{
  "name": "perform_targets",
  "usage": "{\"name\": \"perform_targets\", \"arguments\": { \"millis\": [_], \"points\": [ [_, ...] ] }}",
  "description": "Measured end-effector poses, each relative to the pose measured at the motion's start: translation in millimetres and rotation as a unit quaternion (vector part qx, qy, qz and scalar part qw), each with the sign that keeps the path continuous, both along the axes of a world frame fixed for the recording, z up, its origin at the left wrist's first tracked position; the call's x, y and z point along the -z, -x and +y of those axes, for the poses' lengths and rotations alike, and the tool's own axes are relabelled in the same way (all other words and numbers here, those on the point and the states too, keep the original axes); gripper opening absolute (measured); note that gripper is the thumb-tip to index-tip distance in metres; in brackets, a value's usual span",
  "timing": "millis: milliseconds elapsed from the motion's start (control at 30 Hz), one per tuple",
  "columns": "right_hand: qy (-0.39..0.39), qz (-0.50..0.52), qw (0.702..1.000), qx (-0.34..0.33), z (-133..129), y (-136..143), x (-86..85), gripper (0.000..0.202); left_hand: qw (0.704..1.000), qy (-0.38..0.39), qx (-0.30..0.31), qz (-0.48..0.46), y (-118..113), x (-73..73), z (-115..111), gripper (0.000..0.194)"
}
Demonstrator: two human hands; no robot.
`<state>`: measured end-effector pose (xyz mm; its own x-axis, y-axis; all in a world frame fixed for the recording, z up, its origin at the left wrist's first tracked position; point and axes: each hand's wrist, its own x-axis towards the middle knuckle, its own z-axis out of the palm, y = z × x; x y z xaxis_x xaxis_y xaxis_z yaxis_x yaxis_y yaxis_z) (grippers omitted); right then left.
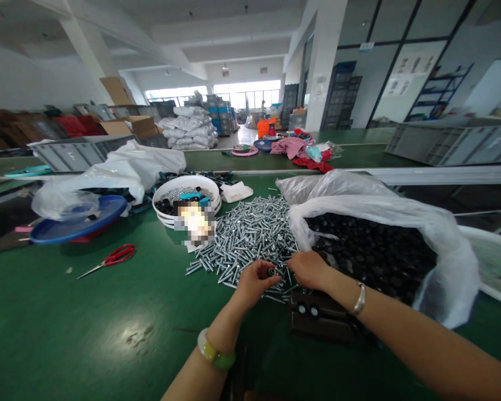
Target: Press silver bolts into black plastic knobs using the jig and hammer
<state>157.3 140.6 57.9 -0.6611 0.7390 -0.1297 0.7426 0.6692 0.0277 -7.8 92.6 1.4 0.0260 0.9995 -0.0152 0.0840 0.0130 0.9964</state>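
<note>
My left hand (253,283) is at the near edge of a heap of silver bolts (254,228). Its thumb and fingers curl around a small dark round part (271,272), whose exact kind I cannot make out. Just to the right, my right hand (311,270) has its fingers pinched together over the bolts, and what they hold is hidden. Below it lies a dark brown block-like fixture (321,320) with two round pale-faced pieces (308,309) on it. Beside my right hand, an open clear plastic bag (446,245) holds many black plastic parts (371,250).
Red-handled scissors (119,254) lie on the green table (87,334) at left. Stacked white bowls (161,214) with small parts stand behind the bolts. A blue tray (62,231) is farther left. Grey crates (455,145) and cloths (290,147) sit across the back.
</note>
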Motion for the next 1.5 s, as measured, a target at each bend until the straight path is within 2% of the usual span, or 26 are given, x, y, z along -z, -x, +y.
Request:
{"name": "perform_targets", "arguments": {
  "millis": [233,467,600,667,767,900,933,1133,1267,1400,1500],
  "points": [
    [0.008,-0.007,1.0,-0.019,1,-3,5.5,0.02,0.992,-0.035,-0.005,0.124,-2,0.8,-4,0.031],
    [0.038,0.071,0.997,-0.02,6,-4,14.8,0.032,0.983,-0.064,-0.007,0.171,-2,1.7,-4,0.029],
    [0.046,0.164,0.985,0.004,14,-12,4.1,0.016,0.979,-0.074,-0.002,0.191,0,4.1,-5,0.028],
    [0.052,0.216,0.975,0.022,13,-16,-2.8,0.012,0.977,-0.077,-0.004,0.198,-1,2.7,-5,0.03],
    [0.077,0.294,0.952,0.045,2,-19,-9.1,0.019,0.978,-0.068,-0.004,0.197,-3,-2.4,-5,0.031],
    [0.153,0.441,0.882,0.064,-17,-15,-11.5,0.017,0.982,-0.074,0.0,0.177,-7,-9.1,-8,0.03],
    [0.156,0.456,0.874,0.06,-21,-13,-12.6,0.014,0.981,-0.081,0.0,0.176,-8,-10.8,-9,0.029],
    [0.041,0.433,0.9,0.0,-35,-7,-24.2,0.005,0.949,-0.149,0.0,0.276,-8,-30.4,-19,0.025],
    [0.037,0.391,0.919,-0.028,-39,-3,-30.4,0.008,0.921,-0.165,-0.008,0.354,-8,-42.0,-23,0.023],
    [0.025,0.309,0.95,-0.043,-41,2,-33.3,0.009,0.912,-0.191,-0.006,0.362,-10,-37.0,-21,0.018],
    [0.013,0.278,0.96,-0.034,-41,8,-29.8,0.012,0.908,-0.174,0.005,0.38,-13,-28.3,-20,0.01]
  ]
}}
